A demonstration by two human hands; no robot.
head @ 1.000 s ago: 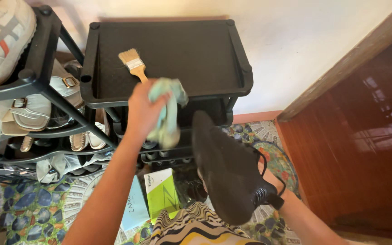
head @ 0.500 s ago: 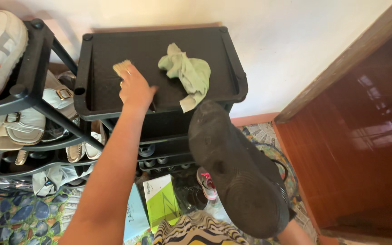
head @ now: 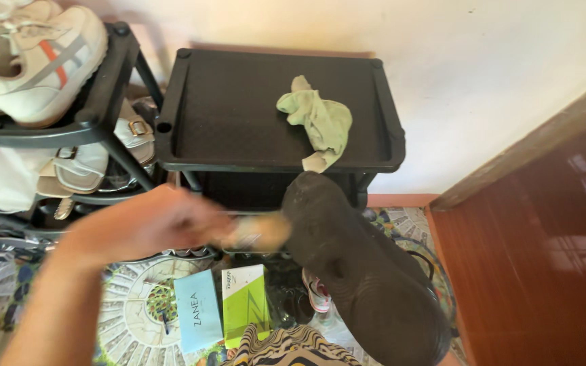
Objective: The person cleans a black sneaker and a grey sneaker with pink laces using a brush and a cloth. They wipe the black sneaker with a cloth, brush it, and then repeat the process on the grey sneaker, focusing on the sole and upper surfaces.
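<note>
**Brush at the shoe's toe**

The left hand (head: 150, 227), blurred, is clenched around a small brush (head: 259, 232), whose pale end touches the toe of the black shoe (head: 361, 271). The shoe is held sole-up, low and right of that grip; the right hand is hidden beneath it, so its grip cannot be told. A green cloth (head: 317, 122) lies on the black rack (head: 225, 108) above, apart from both.

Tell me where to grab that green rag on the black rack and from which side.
Grip the green rag at its bunched middle, coming straight down from above. It lies crumpled on the flat top of the black rack, one corner drooping over the front rim, so the raised folds probably give the easiest pinch.
</note>
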